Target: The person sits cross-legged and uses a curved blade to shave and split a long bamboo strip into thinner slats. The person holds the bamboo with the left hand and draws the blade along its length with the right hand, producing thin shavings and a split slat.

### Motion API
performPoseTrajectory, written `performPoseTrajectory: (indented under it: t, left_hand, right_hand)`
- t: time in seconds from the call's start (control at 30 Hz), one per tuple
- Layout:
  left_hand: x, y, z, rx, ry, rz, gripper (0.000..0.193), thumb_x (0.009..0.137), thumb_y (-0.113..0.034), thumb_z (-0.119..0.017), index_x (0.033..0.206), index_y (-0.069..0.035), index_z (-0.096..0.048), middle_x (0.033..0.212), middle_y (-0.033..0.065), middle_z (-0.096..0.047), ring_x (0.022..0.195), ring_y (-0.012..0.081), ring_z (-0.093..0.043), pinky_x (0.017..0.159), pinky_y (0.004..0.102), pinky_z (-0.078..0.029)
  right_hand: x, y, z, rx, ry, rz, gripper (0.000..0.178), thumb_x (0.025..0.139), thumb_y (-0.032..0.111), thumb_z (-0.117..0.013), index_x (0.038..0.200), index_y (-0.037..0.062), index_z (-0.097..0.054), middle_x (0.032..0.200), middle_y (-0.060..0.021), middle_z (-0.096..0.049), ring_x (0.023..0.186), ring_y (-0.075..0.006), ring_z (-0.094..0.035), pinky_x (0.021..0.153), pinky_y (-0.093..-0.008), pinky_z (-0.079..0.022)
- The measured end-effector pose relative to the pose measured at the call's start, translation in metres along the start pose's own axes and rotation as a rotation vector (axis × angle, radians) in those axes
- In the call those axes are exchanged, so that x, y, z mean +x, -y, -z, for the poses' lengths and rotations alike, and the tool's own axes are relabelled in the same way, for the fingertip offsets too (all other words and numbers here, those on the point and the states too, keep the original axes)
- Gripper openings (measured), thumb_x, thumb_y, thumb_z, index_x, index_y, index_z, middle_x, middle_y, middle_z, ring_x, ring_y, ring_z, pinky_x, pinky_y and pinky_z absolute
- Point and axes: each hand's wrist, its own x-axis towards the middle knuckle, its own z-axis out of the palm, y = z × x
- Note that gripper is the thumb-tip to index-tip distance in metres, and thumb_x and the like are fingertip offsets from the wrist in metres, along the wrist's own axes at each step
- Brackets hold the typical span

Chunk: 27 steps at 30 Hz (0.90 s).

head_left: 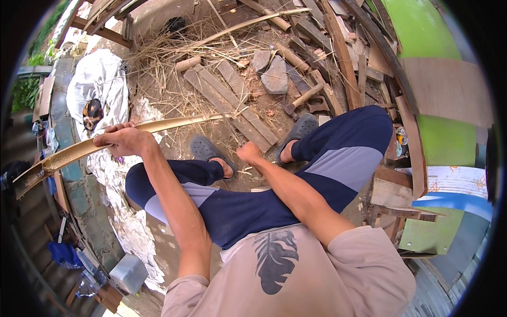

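Observation:
A long split bamboo strip (174,123) slants across the left side, its hollow inner face partly turned up. My left hand (125,141) is closed round it near its middle. The strip's right end lies over wooden boards (232,100) on the ground; its wider end reaches the far left of the view. Between my knees, my right hand (249,152) is closed in a fist, apart from the strip. Whatever its fingers may hold is hidden. Ahead of my feet lies a hammer (306,96) with a wooden handle, next to a curved brown handle (318,104).
Rough stones (275,76) and bamboo pieces (188,64) lie among straw-like shavings. Scrap timber (340,53) is heaped at the far right. Something like a calico cat (92,113) rests on white sacking (100,79) at left. Green panels (449,140) stand along the right; a clear plastic container (129,273) sits lower left.

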Motion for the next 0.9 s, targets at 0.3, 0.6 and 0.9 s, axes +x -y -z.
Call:
performPoseTrajectory:
  t: [0.3,0.6,0.9]
  left_hand:
    - [0.015,0.004,0.018,-0.035,0.036,0.009,0.062,0.092,-0.068,-0.02,0.078,-0.01,-0.038,0.062,-0.0023,-0.032,0.05,0.0091,-0.031,0.044,0.024,-0.029]
    - [0.012,0.007,0.031,0.039,0.086,-0.038,0.058,0.093,-0.065,-0.025,0.082,-0.01,-0.04,0.063,0.0005,-0.036,0.053,0.0136,-0.037,0.049,0.0277,-0.035]
    - [0.021,0.023,0.048,-0.147,0.275,-0.105,0.07,0.082,-0.08,-0.014,0.072,-0.013,-0.031,0.053,-0.003,-0.023,0.042,0.0079,-0.018,0.039,0.023,-0.016]
  right_hand:
    - [0.007,-0.017,0.049,0.042,0.159,-0.158,0.029,0.071,0.018,-0.051,0.067,-0.0067,-0.064,0.063,-0.0225,-0.063,0.061,-0.0332,-0.065,0.062,-0.0407,-0.05]
    - [-0.039,0.051,0.076,0.077,-0.142,0.171,0.034,0.073,0.027,-0.057,0.074,-0.0063,-0.065,0.068,-0.0263,-0.062,0.066,-0.0392,-0.064,0.066,-0.044,-0.05]
    - [-0.094,0.087,0.076,0.025,-0.079,0.302,0.035,0.073,0.03,-0.061,0.084,-0.0035,-0.065,0.081,-0.0293,-0.063,0.082,-0.0429,-0.063,0.074,-0.0468,-0.05]
